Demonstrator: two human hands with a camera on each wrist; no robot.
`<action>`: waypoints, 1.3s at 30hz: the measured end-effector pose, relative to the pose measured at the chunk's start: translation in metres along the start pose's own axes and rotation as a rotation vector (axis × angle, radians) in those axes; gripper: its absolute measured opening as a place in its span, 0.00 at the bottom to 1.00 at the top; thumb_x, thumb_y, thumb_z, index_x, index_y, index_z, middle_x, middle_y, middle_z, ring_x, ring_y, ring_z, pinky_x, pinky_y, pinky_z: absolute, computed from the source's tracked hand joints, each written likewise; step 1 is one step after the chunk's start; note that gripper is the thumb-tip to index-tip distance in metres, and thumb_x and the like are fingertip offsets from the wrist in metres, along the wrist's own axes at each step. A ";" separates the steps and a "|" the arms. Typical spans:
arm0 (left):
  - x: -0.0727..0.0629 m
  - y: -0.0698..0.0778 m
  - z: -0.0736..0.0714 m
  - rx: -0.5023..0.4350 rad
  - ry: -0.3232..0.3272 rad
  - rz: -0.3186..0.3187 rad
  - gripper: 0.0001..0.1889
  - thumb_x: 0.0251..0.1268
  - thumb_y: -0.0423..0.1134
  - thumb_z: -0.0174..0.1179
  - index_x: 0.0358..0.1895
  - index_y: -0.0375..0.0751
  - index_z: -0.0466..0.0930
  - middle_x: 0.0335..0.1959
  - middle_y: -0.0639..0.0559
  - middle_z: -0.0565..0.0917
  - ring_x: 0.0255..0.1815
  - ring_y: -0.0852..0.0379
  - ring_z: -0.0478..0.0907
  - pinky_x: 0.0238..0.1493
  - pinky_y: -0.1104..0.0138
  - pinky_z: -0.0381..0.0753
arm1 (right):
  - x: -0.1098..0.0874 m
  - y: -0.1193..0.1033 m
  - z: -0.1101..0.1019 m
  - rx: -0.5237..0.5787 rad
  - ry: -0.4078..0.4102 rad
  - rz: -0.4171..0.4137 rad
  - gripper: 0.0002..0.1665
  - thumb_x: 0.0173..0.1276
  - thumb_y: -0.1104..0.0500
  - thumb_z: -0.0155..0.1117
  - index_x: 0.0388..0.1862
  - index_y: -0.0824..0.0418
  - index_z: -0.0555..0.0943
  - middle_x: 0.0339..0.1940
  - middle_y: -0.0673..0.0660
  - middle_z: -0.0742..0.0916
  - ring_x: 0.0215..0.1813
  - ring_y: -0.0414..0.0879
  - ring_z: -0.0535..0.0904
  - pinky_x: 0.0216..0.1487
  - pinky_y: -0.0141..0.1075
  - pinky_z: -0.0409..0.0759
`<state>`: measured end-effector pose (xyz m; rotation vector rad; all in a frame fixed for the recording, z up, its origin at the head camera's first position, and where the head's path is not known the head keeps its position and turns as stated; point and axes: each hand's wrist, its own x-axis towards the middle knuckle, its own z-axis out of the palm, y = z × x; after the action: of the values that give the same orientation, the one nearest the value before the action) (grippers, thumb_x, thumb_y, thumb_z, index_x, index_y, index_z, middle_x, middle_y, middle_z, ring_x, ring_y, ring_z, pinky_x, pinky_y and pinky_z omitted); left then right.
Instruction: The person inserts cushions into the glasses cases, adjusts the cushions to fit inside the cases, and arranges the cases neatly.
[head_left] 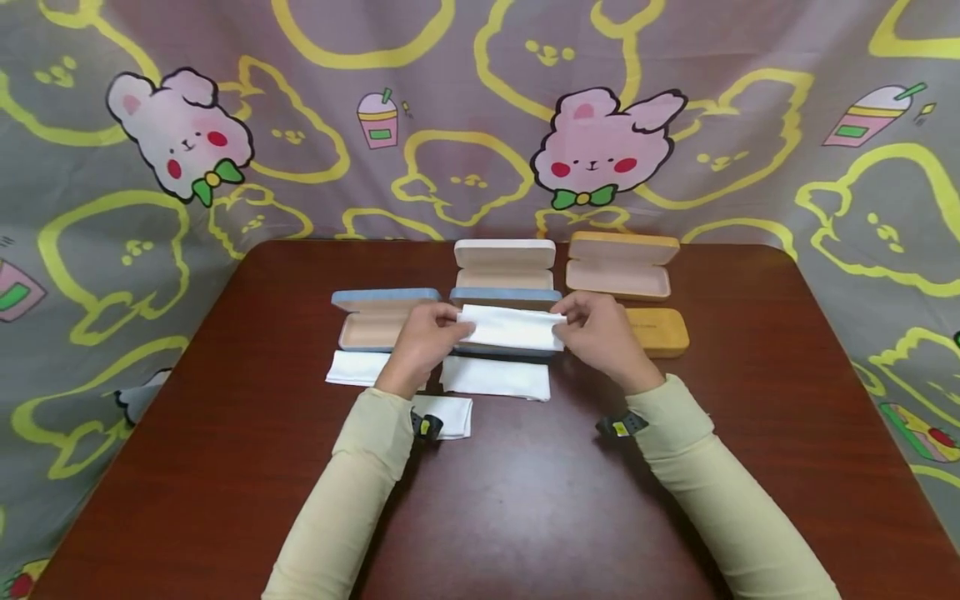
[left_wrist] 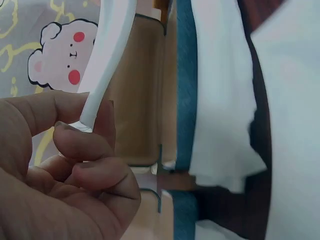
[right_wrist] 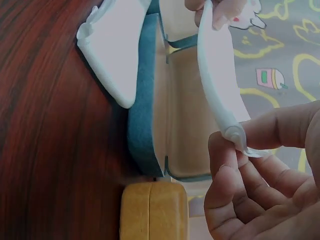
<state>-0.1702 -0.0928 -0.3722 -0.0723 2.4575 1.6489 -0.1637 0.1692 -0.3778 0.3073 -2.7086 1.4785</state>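
Head view: we hold a folded white cloth (head_left: 510,327) by its two short ends, left hand (head_left: 429,335) pinching the left end, right hand (head_left: 598,333) the right. Its long axis runs side to side, roughly parallel to the desk's (head_left: 187,433) far edge and to the open middle blue case (head_left: 507,295) whose inside it hides. Neither hand is nearer; the cloth spans the gap between them. Toward the far edge we note an open white case (head_left: 504,253) and an open yellow case (head_left: 618,280); a closed yellow case (head_left: 662,331) is beside the right hand, a second blue case (head_left: 367,331) beside the left. Three other cloths (head_left: 497,378) lie nearer the front edge.

Left wrist view: thumb and fingers grip the cloth's end, in front of the tan lining (left_wrist: 137,90).

Right wrist view: same pinch at the opposite end; the cloth bows between our hands. Its height over the case we cannot tell.
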 end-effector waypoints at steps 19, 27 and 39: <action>0.009 -0.014 -0.001 0.062 0.042 0.015 0.11 0.66 0.35 0.67 0.47 0.31 0.84 0.38 0.44 0.80 0.35 0.51 0.73 0.36 0.61 0.75 | 0.006 0.001 0.025 -0.259 0.076 -0.135 0.12 0.63 0.68 0.65 0.44 0.68 0.86 0.31 0.59 0.88 0.32 0.50 0.84 0.36 0.47 0.81; 0.014 -0.017 0.000 0.231 0.094 0.099 0.11 0.64 0.34 0.69 0.47 0.33 0.87 0.42 0.43 0.83 0.41 0.48 0.79 0.44 0.56 0.79 | 0.006 0.004 0.034 -0.380 0.099 -0.247 0.12 0.62 0.71 0.65 0.45 0.70 0.85 0.30 0.59 0.87 0.27 0.48 0.77 0.32 0.45 0.79; 0.019 -0.019 0.003 0.414 0.159 0.227 0.06 0.56 0.29 0.71 0.37 0.34 0.90 0.31 0.45 0.87 0.34 0.50 0.82 0.40 0.57 0.81 | 0.008 0.003 0.039 -0.473 0.100 -0.295 0.12 0.59 0.74 0.65 0.42 0.69 0.86 0.34 0.61 0.88 0.28 0.51 0.80 0.30 0.47 0.80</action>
<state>-0.1858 -0.0959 -0.3938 0.1411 2.9714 1.2091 -0.1696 0.1372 -0.4004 0.5554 -2.6765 0.7337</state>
